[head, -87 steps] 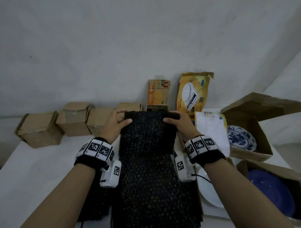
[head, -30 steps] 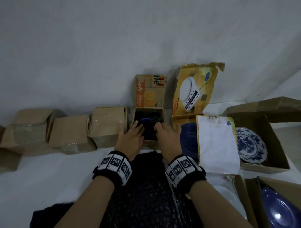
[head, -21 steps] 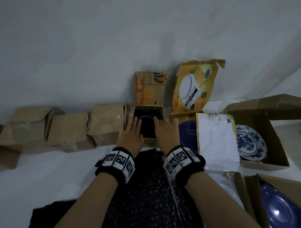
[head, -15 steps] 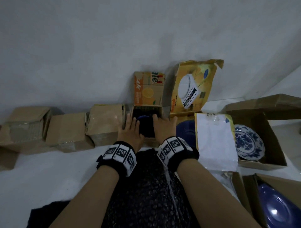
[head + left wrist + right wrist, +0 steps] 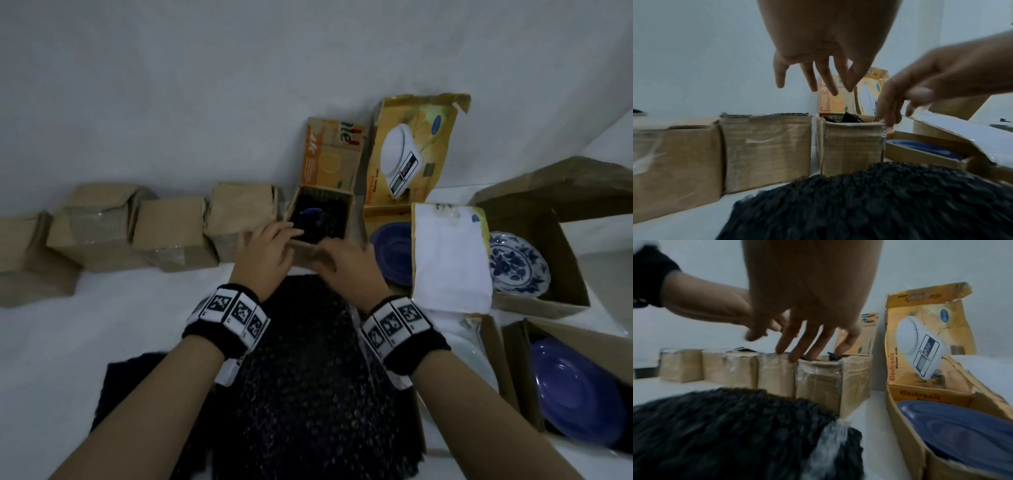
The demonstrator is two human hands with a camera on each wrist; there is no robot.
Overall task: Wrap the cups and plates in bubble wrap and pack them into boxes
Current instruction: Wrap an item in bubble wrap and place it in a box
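Head view: both hands over small open box point(image 5: 320, 219) at the far edge of the white worktop point(image 5: 85, 342), against the wall. Left hand point(image 5: 265, 255) fingers straight and slightly spread, tips above the box's near left rim, holding nothing; left wrist view shows the fingers point(image 5: 826, 78) in the air above the box. Right hand point(image 5: 346, 265) fingers straight and loosely spread, tips at the near rim of the box; right wrist view shows fingertips point(image 5: 795, 353) touching the rim, nothing gripped. Inside the box sits a blue cup point(image 5: 310, 217) wrapped in black bubble wrap, box flap up. Black bubble wrap sheet point(image 5: 308, 377) lies flat on the worktop under the forearms, near edge. Closed cardboard boxes point(image 5: 171, 233) in a row left of the open box. Just right: kitchen scale box point(image 5: 411, 154) with blue plate point(image 5: 392, 250) in it. Right edge: patterned plate point(image 5: 517, 262) in a brown carton, another blue plate point(image 5: 575, 394) in a carton at the near right corner.
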